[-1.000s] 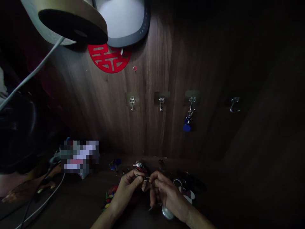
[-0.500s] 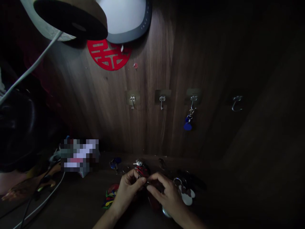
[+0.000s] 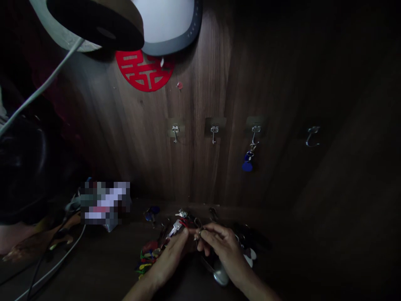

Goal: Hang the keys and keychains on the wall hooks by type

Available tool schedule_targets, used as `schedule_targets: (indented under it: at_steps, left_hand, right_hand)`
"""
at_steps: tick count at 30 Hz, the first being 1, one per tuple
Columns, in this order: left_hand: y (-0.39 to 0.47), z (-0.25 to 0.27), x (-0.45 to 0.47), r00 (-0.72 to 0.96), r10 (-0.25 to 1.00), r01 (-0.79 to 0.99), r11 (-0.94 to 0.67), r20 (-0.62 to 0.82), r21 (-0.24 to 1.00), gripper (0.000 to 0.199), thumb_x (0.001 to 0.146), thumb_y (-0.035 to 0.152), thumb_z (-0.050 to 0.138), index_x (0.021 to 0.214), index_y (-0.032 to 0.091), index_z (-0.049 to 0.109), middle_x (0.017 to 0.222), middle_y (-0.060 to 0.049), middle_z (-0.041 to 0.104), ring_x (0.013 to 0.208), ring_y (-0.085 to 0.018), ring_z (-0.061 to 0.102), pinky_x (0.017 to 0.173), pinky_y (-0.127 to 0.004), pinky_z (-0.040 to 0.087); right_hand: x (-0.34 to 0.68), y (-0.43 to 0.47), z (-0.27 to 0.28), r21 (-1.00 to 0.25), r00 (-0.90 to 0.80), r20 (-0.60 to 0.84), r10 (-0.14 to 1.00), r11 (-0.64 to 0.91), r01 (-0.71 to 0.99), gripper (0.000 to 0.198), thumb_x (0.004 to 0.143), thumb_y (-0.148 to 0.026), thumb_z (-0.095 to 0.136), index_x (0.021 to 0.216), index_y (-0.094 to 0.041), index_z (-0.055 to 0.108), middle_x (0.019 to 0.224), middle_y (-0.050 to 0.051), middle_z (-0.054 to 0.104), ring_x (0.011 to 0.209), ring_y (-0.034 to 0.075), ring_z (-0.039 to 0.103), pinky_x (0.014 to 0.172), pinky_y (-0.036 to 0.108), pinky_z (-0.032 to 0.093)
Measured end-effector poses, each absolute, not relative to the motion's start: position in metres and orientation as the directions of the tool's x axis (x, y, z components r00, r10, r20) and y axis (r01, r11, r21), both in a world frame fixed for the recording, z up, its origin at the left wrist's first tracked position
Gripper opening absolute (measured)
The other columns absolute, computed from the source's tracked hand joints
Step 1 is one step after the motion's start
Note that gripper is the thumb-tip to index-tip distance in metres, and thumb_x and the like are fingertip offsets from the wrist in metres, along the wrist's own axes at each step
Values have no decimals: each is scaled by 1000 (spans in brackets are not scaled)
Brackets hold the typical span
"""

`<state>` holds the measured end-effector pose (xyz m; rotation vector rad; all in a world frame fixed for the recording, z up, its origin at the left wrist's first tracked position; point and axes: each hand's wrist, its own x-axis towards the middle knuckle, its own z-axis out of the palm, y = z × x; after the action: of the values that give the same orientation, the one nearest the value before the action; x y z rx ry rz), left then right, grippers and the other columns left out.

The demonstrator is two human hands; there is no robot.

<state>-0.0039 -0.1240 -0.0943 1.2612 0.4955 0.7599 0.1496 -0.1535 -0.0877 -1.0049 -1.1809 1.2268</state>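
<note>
My right hand [image 3: 224, 244] pinches a small metal clasp [image 3: 198, 225] between thumb and fingertips. Close against it is my left hand [image 3: 175, 253], thumb and fingers together; what they grip, if anything, is hidden. Just beyond the left thumb lie a silver key [image 3: 175, 228] and a red cord or fob [image 3: 184, 223]. A rounded silvery fob [image 3: 221, 276] is under the right wrist. Green and yellow key tags [image 3: 144, 265] lie left of my left hand, and a white fob [image 3: 249, 256] shows beside the right.
Metal hooks [image 3: 214, 130] line the wooden wall [image 3: 200, 175]; one holds keys with a blue tag [image 3: 247, 166]. More blue-tagged keys [image 3: 152, 214] lie on the shelf. Caps [image 3: 169, 25] hang above a red paper cutout [image 3: 145, 73]. A white cable [image 3: 53, 271] runs at left.
My hands have shifted slightly: the left has turned and its thumb points forward, the right has lifted the clasp into view. The silver key and the silvery fob are more visible now.
</note>
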Motion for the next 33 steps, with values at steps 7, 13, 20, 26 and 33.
schedule_targets:
  at_steps: [7, 13, 20, 26, 33]
  left_hand:
    - [-123, -100, -5, 724, 689, -263, 296, -15, 918, 40, 84, 46, 52, 103, 13, 64, 89, -11, 65, 71, -17, 60, 59, -25, 46]
    - [-121, -105, -6, 700, 714, -294, 308, -16, 905, 39, 82, 40, 58, 112, 15, 62, 90, -11, 67, 62, -14, 61, 60, -26, 46]
    - [-124, -106, -5, 708, 706, -325, 355, -24, 876, 37, 82, 36, 59, 112, 14, 62, 95, -14, 68, 61, -15, 62, 58, -27, 47]
    - [-128, -103, -5, 690, 721, -335, 392, -60, 856, 38, 81, 34, 61, 114, 15, 61, 101, -15, 66, 70, -18, 65, 61, -29, 48]
    - [-128, -106, -6, 684, 719, -273, 411, -125, 870, 41, 77, 35, 66, 113, 16, 61, 88, -8, 67, 78, -18, 65, 72, -30, 49]
  right_hand:
    - [159, -145, -91, -934, 125, 70, 990, 109, -340, 33, 67, -44, 73, 82, -15, 68, 74, 4, 68, 54, 11, 55, 47, 21, 38]
    - [164, -139, -95, -903, 157, 28, 987, 93, -419, 31, 64, -40, 76, 80, -15, 68, 77, 4, 68, 55, 10, 54, 47, 20, 36]
    - [163, -139, -95, -907, 155, 12, 988, 76, -414, 32, 63, -42, 77, 79, -16, 68, 75, 4, 68, 54, 10, 53, 46, 20, 36]
    - [166, -140, -92, -914, 174, 54, 983, 119, -388, 30, 67, -40, 74, 82, -15, 67, 75, 4, 67, 53, 9, 52, 46, 20, 36]
    - [181, -137, -77, -856, 261, 112, 959, 226, -465, 25, 67, -36, 75, 81, -17, 67, 73, 3, 68, 53, 7, 51, 47, 18, 35]
